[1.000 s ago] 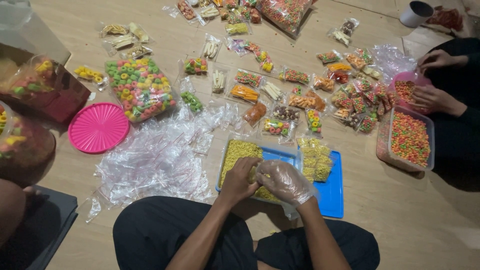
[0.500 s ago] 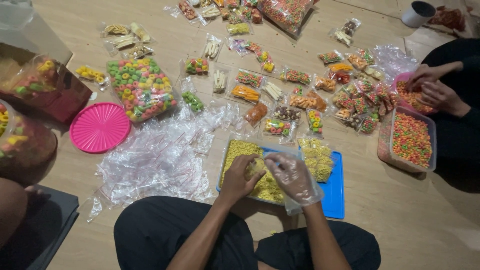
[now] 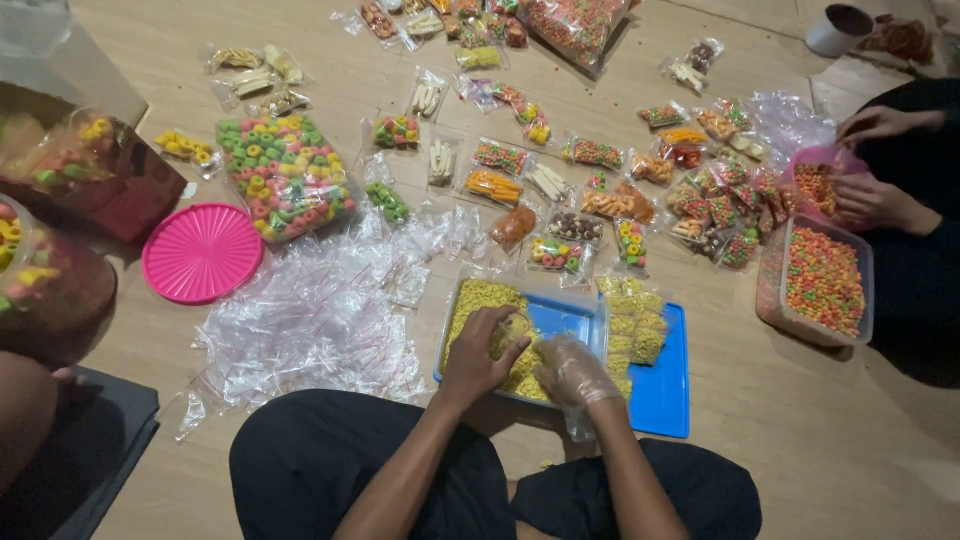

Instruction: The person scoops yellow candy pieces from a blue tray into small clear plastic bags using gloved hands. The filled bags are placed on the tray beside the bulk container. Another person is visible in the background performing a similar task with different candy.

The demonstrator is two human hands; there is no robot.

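**Hands in the snack tray**

The blue tray [image 3: 560, 318] sits on the floor [image 3: 800, 440] right in front of the seated person, and the yellow snacks [image 3: 478, 298] heaped in it lie directly under both hands. The left hand [image 3: 478, 352] rests in the tray, its grip curled shut around a small clear bag [image 3: 512, 330] partly filled with the same yellow pieces. The right hand [image 3: 572, 370], covered by a thin plastic glove, is just beside it, fingers bent down into the snacks; whether it clamps any pieces I cannot tell, since the glove and the heap blur together.

Filled yellow packets [image 3: 632, 318] are stacked on the blue lid [image 3: 665, 385] at the tray's right edge. To the left lies a loose pile of empty bags [image 3: 310, 320], then a pink lid [image 3: 202, 252] and a big bag of coloured rings [image 3: 285, 178]. Small sealed packets [image 3: 600, 190] are spread across the floor beyond the tray. At far right another person's hands [image 3: 875, 200] work near a tub [image 3: 825, 282] of coloured cereal.
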